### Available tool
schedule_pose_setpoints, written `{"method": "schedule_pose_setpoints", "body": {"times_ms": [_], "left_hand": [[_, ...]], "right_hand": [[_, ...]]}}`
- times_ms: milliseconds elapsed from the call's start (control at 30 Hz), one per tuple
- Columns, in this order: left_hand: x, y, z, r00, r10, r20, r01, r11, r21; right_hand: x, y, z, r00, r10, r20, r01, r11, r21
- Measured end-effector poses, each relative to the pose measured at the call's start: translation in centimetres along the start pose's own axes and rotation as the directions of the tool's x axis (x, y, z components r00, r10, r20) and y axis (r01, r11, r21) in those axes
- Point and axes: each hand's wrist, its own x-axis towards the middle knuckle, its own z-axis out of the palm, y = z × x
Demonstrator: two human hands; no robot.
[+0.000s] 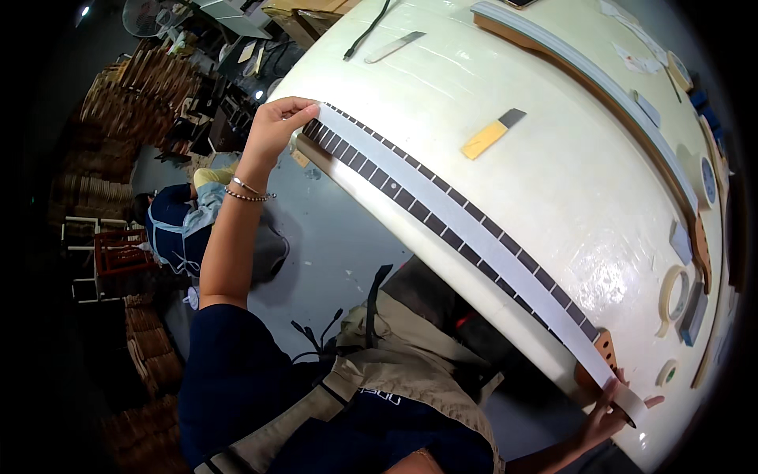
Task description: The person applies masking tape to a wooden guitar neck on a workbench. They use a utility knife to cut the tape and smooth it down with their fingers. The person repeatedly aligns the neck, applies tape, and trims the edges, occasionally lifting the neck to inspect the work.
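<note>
A guitar neck [433, 224] with a dark, fretted fingerboard lies slantwise along the near edge of the white table [379, 95]. A pale strip of masking tape [466, 212] runs lengthwise over its middle, with dark fretboard showing on both sides. At the neck's far left end, my left hand [283, 126] pinches the strip's end between thumb and fingers. By the wooden headstock [605, 348] at the lower right, my right hand [604, 420] grips the tape roll [630, 404], some fingers stretched past it.
A yellow-handled scraper [483, 142], a thin metal blade [395, 47] and a black cable [367, 31] lie farther back. Another wooden neck [568, 67] and tape rolls [673, 294] occupy the right side. Left of the table, a person [178, 229] sits near stacked wooden pieces [146, 87].
</note>
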Motion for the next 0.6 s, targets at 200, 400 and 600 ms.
{"method": "schedule_pose_setpoints", "body": {"times_ms": [200, 400, 600], "left_hand": [[1.0, 0.1, -0.6, 0.997, -0.06, 0.045, 0.06, 0.998, 0.009], [1.3, 0.4, -0.6, 0.996, -0.077, 0.04, 0.077, 0.997, 0.008], [1.4, 0.6, -0.5, 0.997, -0.078, 0.028, 0.078, 0.997, 0.007]], "right_hand": [[0.8, 6.9, -2.0, 0.965, 0.178, 0.194, -0.194, 0.979, 0.067], [1.1, -0.1, 0.3, 0.999, -0.038, -0.034, 0.046, 0.961, 0.272], [0.8, 0.9, -0.6, 0.994, 0.109, 0.03, -0.113, 0.965, 0.238]]}}
